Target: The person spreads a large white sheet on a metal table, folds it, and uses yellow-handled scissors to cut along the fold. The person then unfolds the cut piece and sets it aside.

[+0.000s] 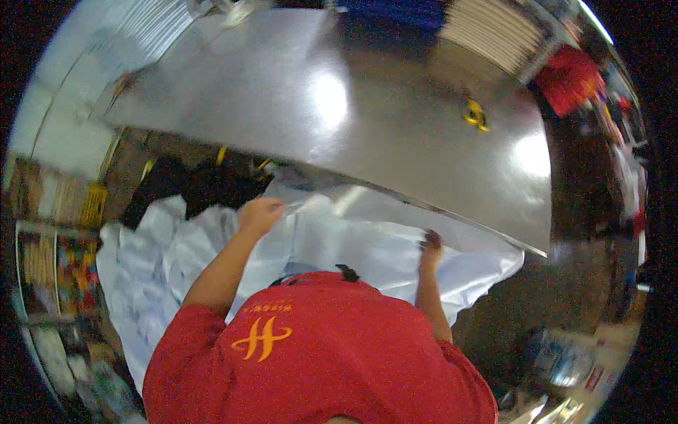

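Observation:
A large white glossy sheet (332,240), crumpled on the left, spreads in front of my body, below the edge of a metal-topped table (254,99). My left hand (261,212) is closed on the sheet's upper edge, left of centre. Farther right, my right hand (430,244) has its fingers bent around the sheet's edge, just below the table edge; they are slightly blurred. A yellow and black hand tool (474,114) lies on the metal top, too small to identify exactly.
Dark material (169,191) is under the table's left part. Shelves (56,265) with boards and colourful items stand at the left. A red item (568,78) sits at the back right. A blue object (388,14) and slatted panels (487,28) are beyond the table. Clutter (565,360) is at the lower right.

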The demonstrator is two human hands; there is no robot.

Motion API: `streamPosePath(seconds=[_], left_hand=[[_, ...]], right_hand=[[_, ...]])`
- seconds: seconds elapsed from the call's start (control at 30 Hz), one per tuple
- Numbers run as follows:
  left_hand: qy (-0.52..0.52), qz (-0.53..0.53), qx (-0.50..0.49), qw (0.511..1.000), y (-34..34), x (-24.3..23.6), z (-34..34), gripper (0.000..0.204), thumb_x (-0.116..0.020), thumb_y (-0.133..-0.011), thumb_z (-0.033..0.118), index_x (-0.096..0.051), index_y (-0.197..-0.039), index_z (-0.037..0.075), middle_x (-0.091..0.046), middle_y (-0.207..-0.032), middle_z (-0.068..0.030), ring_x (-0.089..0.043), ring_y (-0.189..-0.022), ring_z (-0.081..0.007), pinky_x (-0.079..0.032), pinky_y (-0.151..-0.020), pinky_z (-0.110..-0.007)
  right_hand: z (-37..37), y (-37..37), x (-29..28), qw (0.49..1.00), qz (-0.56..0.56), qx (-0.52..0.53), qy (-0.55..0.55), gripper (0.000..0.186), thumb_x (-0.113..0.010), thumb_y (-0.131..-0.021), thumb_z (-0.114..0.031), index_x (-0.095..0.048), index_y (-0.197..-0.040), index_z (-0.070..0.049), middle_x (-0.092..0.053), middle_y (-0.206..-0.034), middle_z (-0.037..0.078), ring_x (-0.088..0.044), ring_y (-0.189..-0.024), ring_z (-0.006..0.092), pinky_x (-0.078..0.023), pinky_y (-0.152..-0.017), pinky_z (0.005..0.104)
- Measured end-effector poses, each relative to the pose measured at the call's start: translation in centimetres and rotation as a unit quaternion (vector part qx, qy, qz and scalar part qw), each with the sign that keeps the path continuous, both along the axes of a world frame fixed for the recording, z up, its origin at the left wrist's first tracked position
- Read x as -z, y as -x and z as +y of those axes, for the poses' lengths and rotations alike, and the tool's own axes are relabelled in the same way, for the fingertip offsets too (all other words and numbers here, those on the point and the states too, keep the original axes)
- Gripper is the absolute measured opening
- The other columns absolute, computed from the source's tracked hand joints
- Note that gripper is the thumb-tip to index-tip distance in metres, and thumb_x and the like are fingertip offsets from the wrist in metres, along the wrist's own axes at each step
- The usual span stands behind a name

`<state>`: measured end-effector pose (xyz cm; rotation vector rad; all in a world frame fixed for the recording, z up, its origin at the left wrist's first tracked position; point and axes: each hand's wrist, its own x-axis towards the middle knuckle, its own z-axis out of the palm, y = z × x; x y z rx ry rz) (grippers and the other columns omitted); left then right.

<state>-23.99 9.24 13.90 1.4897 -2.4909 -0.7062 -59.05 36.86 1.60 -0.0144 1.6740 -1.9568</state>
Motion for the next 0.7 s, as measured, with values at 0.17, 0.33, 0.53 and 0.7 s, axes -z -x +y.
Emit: streamPosePath(seconds=[0.17,0.33,0.53,0.7], left_hand=[[-0.072,0.026,0.053,0.996,0.6,-3.1,3.1,0.026,-0.058,-0.071,0.039,-0.068,-0.086,0.022,-0.065,-0.081,-0.0046,-0.061,-0.076,-0.0255,-0.047,-0.065,-0.038],[-0.086,0.04,0.063,0.994,-2.6,-5.1,4.6,0.031,-0.059,-0.071,0.046,-0.068,-0.088,0.022,-0.065,-0.081,-0.0075,-0.061,-0.075,-0.0271,-0.047,-0.065,-0.038],[-0.117,0.05,0.113,0.985,-8.4,-3.4,5.4,0.028,-0.059,-0.07,0.041,-0.066,-0.086,0.018,-0.064,-0.079,-0.0098,-0.06,-0.076,-0.029,-0.046,-0.064,-0.04],[-0.187,-0.063,0.304,0.932,-13.6,3.7,2.7,0.022,-0.059,-0.071,0.023,-0.063,-0.09,0.015,-0.063,-0.081,-0.0104,-0.06,-0.077,-0.0269,-0.045,-0.067,-0.04]], right_hand=[[-12.0,-15.3,-9.8,0.802,0.364,-0.473,0.032,0.051,-0.056,-0.077,0.0,-0.04,-0.125,-0.007,-0.038,-0.131,0.016,-0.059,-0.082,0.0225,-0.049,-0.067,0.028],[-15.8,-22.6,-16.7,0.69,0.397,-0.596,-0.101,0.029,-0.054,-0.082,-0.016,-0.054,-0.109,-0.007,-0.06,-0.096,0.018,-0.058,-0.087,0.0333,-0.047,-0.072,0.0398],[-14.4,-26.2,-16.3,0.562,0.501,-0.629,-0.194,0.018,-0.049,-0.083,-0.019,-0.06,-0.093,-0.008,-0.061,-0.089,0.016,-0.057,-0.082,0.0349,-0.045,-0.072,0.0412],[-13.2,-24.0,-20.4,0.577,0.535,-0.586,-0.192,0.015,-0.052,-0.08,-0.016,-0.061,-0.089,-0.009,-0.061,-0.088,0.014,-0.058,-0.081,0.033,-0.046,-0.071,0.0395]])
